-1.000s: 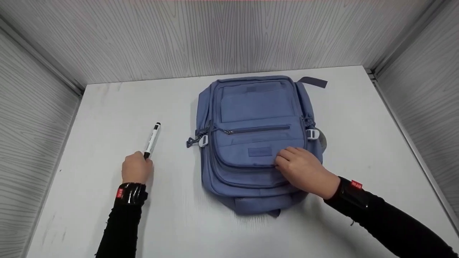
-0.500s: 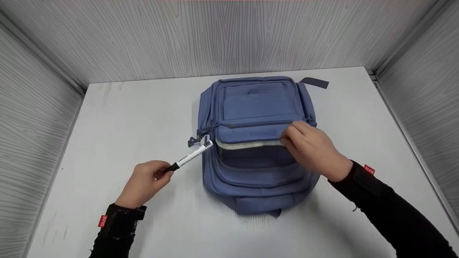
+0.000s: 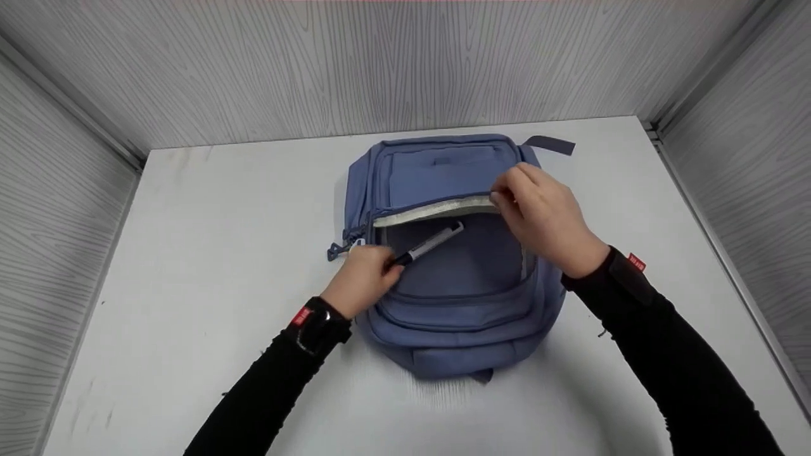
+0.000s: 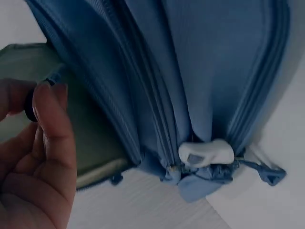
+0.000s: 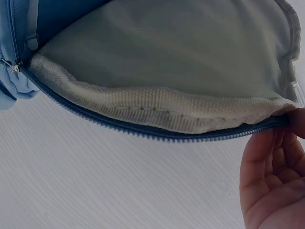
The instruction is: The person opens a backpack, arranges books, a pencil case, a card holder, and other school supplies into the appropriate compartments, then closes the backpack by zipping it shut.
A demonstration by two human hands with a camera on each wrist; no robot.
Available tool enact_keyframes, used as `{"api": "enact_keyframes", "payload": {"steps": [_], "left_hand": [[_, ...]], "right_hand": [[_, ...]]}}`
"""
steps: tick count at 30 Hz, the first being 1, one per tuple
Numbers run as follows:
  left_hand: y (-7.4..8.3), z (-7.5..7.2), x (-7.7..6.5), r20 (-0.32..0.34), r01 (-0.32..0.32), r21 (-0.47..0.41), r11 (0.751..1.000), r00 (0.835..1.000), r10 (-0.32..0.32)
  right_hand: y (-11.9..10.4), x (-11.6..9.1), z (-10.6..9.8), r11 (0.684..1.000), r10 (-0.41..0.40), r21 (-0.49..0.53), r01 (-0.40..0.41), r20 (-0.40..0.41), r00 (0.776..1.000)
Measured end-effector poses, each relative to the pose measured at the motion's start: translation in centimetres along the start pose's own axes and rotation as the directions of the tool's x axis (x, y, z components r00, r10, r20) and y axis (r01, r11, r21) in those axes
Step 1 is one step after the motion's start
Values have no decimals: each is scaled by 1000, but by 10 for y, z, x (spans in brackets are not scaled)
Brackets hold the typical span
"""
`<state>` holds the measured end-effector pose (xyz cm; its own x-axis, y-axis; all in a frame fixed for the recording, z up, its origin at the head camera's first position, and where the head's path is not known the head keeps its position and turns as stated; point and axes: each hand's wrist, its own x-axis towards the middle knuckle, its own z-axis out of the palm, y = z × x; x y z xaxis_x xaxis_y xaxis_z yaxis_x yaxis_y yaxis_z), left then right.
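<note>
A blue backpack (image 3: pixel 456 323) lies on the table with its front pocket unzipped. My right hand (image 3: pixel 545 215) pinches the zippered edge of the pocket flap (image 5: pixel 162 129) and holds it raised, so the pale lining (image 5: pixel 190 52) shows. Between thumb and fingers, my left hand (image 3: pixel 364 278) grips a white marker (image 3: pixel 434 243) by its black end. The marker slants up to the right, its far end over the pocket opening and under the lifted flap. In the left wrist view, the fingers (image 4: pixel 52 114) hide most of the marker.
A white buckle (image 4: pixel 207 152) and a strap end (image 3: pixel 336 251) hang at the backpack's left side. Another dark strap (image 3: pixel 552 144) sticks out at its top right. Wood-grain panels (image 3: pixel 393 69) wall in the white table (image 3: pixel 241 209) at the back and both sides.
The left hand has picked up the marker from the table and carried it right, over the pocket. The right hand has drawn the flap up and back, widening the opening.
</note>
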<state>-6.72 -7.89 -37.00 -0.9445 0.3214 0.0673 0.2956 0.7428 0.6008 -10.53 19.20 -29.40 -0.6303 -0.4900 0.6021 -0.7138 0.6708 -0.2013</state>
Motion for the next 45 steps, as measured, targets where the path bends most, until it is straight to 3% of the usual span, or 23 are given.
{"api": "enact_keyframes", "payload": {"steps": [6, 11, 17, 20, 22, 25, 27, 29, 31, 34, 38, 41, 45], "left_hand": [[3, 19, 10, -26, 82, -127, 989, 996, -86], [2, 20, 2, 6, 22, -255, 967, 1000, -21], [-1, 13, -19, 34, -156, -135, 978, 986, 162], [-1, 8, -32, -51, -282, -62, 958, 959, 279], [-2, 6, -38, -161, -342, -8, 940, 928, 336], [-4, 4, -44, -297, -354, 39, 934, 889, 349], [-5, 6, -46, -319, -343, 71, 937, 882, 347], [-5, 9, -46, -289, -343, 132, 930, 884, 367], [-5, 16, -46, -234, -365, 225, 903, 880, 414], [-6, 26, -43, -169, -404, 362, 840, 858, 485], [-6, 36, -40, -141, -418, 481, 771, 831, 538], [-6, 40, -38, -134, -413, 540, 734, 818, 559], [-9, 41, -38, -137, -407, 569, 715, 810, 570]], "right_hand": [[-2, -5, 3, 1000, -21, 9, 21, 34, 999], [-3, -12, 3, 999, -41, 17, 40, 50, 998], [-6, -24, 4, 997, -66, 44, 64, 56, 996], [-9, -36, 5, 995, -85, 56, 81, 78, 993], [-10, -47, 8, 993, -109, 55, 104, 103, 989], [-12, -66, 13, 988, -151, 53, 144, 140, 979], [-13, -77, 18, 985, -171, 47, 166, 159, 972], [-13, -88, 22, 984, -180, 37, 176, 166, 970], [-14, -98, 28, 984, -180, 20, 179, 173, 968], [-15, -111, 35, 984, -170, -10, 175, 194, 966], [-17, -124, 41, 987, -153, -23, 162, 227, 962], [-14, -126, 40, 988, -154, 10, 156, 226, 962], [-1, -118, 31, 986, -151, 97, 138, 137, 979]]}}
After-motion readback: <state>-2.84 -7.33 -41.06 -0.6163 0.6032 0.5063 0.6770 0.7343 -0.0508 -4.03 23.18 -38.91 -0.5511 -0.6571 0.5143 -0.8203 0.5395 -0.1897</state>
